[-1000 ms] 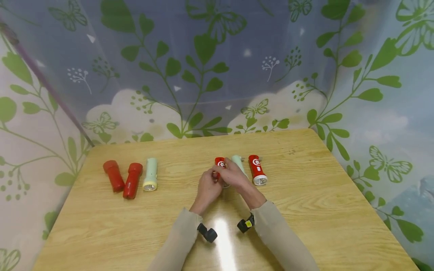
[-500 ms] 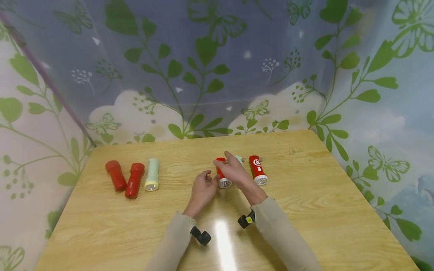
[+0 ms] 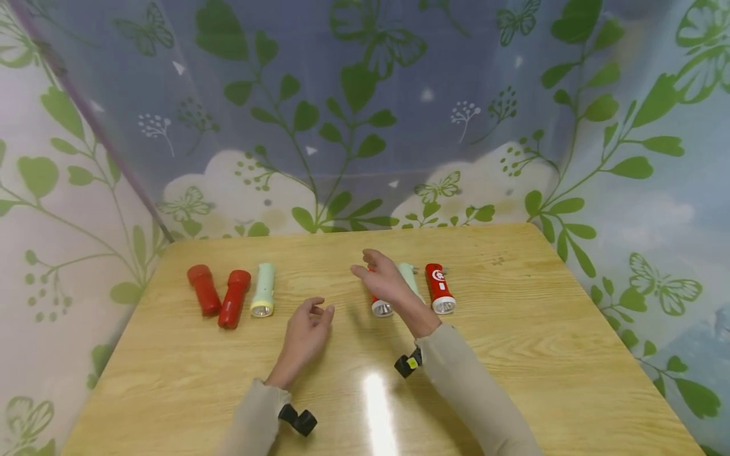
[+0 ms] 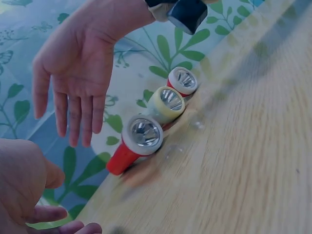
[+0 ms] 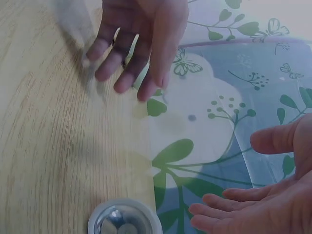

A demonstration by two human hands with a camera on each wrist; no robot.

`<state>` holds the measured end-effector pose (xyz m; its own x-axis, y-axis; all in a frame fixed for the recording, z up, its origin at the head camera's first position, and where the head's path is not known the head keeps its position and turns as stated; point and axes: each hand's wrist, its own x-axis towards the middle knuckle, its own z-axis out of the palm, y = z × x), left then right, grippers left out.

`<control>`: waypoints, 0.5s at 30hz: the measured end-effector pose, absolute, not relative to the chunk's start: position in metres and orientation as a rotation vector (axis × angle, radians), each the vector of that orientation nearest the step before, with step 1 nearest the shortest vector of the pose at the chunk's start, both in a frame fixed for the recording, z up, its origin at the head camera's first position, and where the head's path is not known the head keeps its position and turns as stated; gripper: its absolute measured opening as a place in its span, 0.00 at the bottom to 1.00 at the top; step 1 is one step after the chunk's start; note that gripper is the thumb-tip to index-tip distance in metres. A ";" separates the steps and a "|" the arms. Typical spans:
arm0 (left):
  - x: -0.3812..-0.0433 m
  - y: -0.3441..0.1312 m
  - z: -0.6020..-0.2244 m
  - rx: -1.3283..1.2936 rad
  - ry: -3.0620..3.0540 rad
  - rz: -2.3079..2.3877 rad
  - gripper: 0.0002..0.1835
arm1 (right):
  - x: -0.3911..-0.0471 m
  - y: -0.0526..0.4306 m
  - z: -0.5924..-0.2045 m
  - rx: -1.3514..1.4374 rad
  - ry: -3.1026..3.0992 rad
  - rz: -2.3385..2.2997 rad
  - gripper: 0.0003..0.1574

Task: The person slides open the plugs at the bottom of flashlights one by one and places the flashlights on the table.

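My left hand (image 3: pixel 305 332) holds nothing and hovers above the table, right of a mint-green flashlight (image 3: pixel 263 291) with a yellow rim. Its fingers are loosely bent. My right hand (image 3: pixel 388 282), likewise holding nothing, is over a red flashlight (image 3: pixel 382 309) with a white rim, hiding much of it. Beside that flashlight lie a mint-green one (image 3: pixel 408 274) and another red flashlight (image 3: pixel 439 288) with a round white emblem. In the left wrist view, these three flashlights form a row with lenses toward the camera; the nearest is the red flashlight (image 4: pixel 141 139).
On the left of the wooden table (image 3: pixel 188 380) lie two plain red flashlights (image 3: pixel 204 290) (image 3: pixel 234 299), angled beside the yellow-rimmed one. A curtain (image 3: pixel 365 114) printed with leaves and butterflies hangs behind the table's back edge.
Both hands were together at the red flashlight; they have come apart. My left hand has moved left and toward me, while my right hand has risen slightly with fingers opened. The flashlight stays on the table.
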<state>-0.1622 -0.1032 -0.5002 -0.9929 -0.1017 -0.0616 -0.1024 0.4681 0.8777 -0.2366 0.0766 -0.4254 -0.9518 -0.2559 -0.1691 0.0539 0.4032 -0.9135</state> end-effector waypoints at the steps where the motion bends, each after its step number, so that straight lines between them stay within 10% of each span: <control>1: -0.160 -0.106 -0.499 -0.190 2.693 1.608 0.26 | -0.237 0.075 -0.425 -0.178 2.376 -1.563 0.43; 15: -0.123 -0.154 -0.489 -0.280 2.710 1.544 0.22 | -0.243 0.051 -0.427 -0.220 2.334 -1.498 0.38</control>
<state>-0.1226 -0.1541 -0.4889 -0.9840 -0.1494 -0.0970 -0.1596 0.4978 0.8525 -0.2427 0.0507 -0.4269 -0.9240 -0.3180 -0.2124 0.0608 0.4263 -0.9025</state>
